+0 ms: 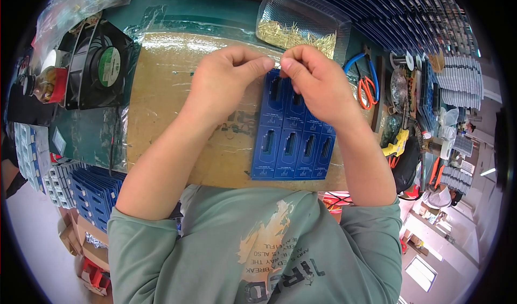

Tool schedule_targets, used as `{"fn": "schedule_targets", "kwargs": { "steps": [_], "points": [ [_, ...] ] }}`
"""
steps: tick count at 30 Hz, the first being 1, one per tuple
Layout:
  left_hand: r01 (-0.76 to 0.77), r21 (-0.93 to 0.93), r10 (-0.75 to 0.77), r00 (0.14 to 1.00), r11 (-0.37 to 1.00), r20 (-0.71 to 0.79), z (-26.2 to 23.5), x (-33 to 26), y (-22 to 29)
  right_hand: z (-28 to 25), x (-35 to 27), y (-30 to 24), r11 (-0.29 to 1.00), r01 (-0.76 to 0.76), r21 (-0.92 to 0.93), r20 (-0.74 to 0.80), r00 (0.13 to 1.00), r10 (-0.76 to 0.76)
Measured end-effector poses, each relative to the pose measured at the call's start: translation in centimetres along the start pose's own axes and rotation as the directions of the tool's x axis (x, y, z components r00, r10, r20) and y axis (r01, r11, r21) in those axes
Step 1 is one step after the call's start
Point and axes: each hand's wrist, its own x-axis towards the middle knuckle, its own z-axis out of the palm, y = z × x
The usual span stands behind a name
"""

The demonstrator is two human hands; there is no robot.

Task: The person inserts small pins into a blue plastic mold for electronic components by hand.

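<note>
1. The left hand comes in over the upper left part of the board, its thumb and forefinger pressed together. Whether anything thin sits between them, I cannot tell.
2. The right hand meets it just beside, also in a pinch, thumb against bent forefinger. The tips nearly touch the left thumb; what they pinch, if anything, is too small to make out.
3. The blue board lies flat below the hands, right of centre on the brown mat. It has 8 units in 2 rows of 4, and the hands partly cover the far row.
4. The near row shows 4 slots in plain view, with no hand on them. I cannot tell whether any unit is finished, so the count done and left on this board is unclear; attention seems to be at its far left corner.
5. Many thin gold pins lie loose in the clear tray, just beyond the hands, so supply seems ample.
6. More boards stand in a stack at lower left and in a big pile at upper right. Which are finished, the view does not show.
7. Blue-handled pliers and a black fan lie off to the sides.
</note>
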Motion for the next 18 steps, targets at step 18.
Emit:
{"fn": "schedule_targets", "kwargs": {
  "steps": [18],
  "points": [
    [0.045,-0.444,-0.007,0.996,0.895,0.086,-0.7,0.7,-0.8,1.0,-0.6,0.9,0.925,0.143,-0.351,0.050,0.990,-0.134]
  ]
}}
